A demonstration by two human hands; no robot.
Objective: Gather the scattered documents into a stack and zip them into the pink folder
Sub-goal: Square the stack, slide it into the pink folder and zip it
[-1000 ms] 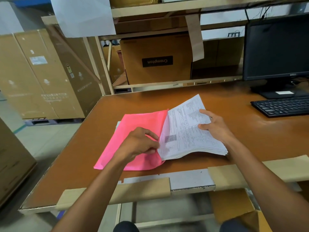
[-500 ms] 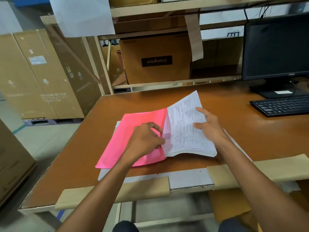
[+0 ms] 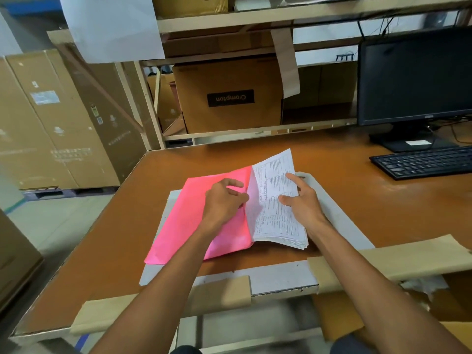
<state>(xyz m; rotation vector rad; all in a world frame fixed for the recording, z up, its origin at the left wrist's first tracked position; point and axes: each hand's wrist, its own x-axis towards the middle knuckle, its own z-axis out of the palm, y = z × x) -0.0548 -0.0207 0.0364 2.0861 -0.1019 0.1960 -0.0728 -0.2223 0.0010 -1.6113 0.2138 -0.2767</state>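
the pink folder (image 3: 189, 221) lay flat near the middle of the bench (image 3: 357, 200), on a pale grey board (image 3: 339, 221) that showed past it at 3 o'clock and at 7 o'clock. the stack of documents (image 3: 278, 226) sat at the folder's 3 o'clock side, its left edge going in under the folder's raised pink flap and the rest of it outside. the top sheets curled up at the far corner, toward 12 o'clock. the left hand (image 3: 223, 204) was on the folder's open edge; its grip was closed there, with curled fingers pinching the pink flap. the right hand (image 3: 305, 205) held the stack from 3 o'clock, the thumb and 1 straight finger lying on the printed top sheet. its other fingers were hidden by the hand at the stack's right edge. a black keyboard (image 3: 424, 162) lay on the bench at 2 o'clock from the folder, well apart from it, and a dark monitor (image 3: 413, 77) stood behind the keyboard. a brown cardboard box (image 3: 229, 98) sat on a shelf at 12 o'clock, beyond the far edge of the bench.
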